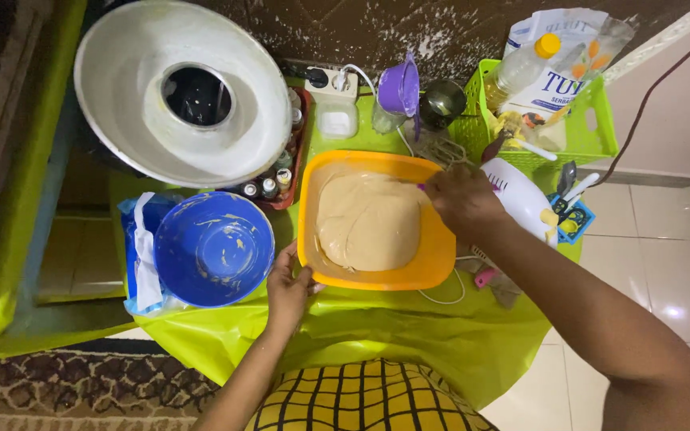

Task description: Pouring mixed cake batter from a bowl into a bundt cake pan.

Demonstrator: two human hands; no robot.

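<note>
An orange square bowl (310,209) full of pale tan batter (365,222) stands on a low table with a lime-green cover (377,327). My left hand (287,286) grips the bowl's near left corner. My right hand (463,199) hovers over the bowl's right rim, closed around a thin utensil with a purple handle whose end reaches into the batter; most of it is hidden by my fingers.
A blue bowl (213,249) smeared with batter sits left of the orange bowl. Behind are a large white ring-shaped pan (181,92), small bottles (269,187), a purple cup (399,86), a power strip (331,80), a green basket (549,112) and a white hand mixer (521,199).
</note>
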